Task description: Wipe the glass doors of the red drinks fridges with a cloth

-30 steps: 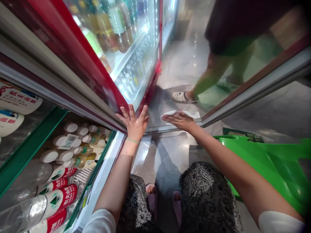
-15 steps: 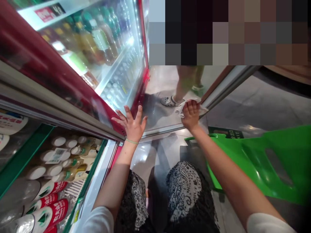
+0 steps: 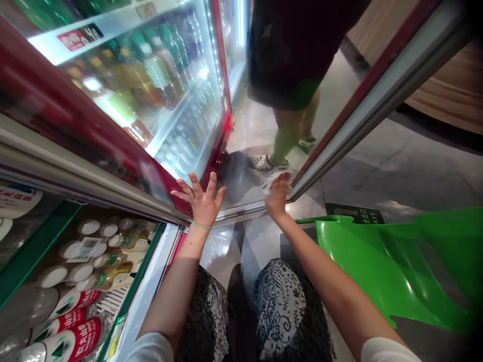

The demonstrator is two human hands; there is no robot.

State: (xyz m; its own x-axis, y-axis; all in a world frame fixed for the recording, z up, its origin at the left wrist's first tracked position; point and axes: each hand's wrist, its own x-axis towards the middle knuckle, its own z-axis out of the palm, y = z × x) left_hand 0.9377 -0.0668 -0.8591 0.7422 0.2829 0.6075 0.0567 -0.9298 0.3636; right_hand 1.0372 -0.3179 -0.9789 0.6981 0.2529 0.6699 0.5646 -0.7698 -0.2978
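Note:
My right hand (image 3: pixel 278 198) presses a crumpled white cloth (image 3: pixel 270 182) against the lower part of a glass door (image 3: pixel 241 188), close to its metal edge. The cloth sticks out from under the fingers, and part of it is hidden by them. My left hand (image 3: pixel 204 202) is raised at the door's lower left corner with its fingers spread and nothing in them. Whether its palm rests on the glass I cannot tell. A thin band circles that wrist.
Through the glass show a lit drinks fridge (image 3: pixel 166 161) and a person's legs (image 3: pixel 283 133). Bottles with red labels (image 3: pixel 88 332) fill a crate (image 3: pixel 145 256) at lower left. A green plastic stool or chair (image 3: pixel 362 256) stands at right, beside a floor exit sign (image 3: pixel 354 213).
My right hand has moved left and slightly down over the glass with the cloth. My left hand stays spread in nearly the same place. The view has tilted slightly.

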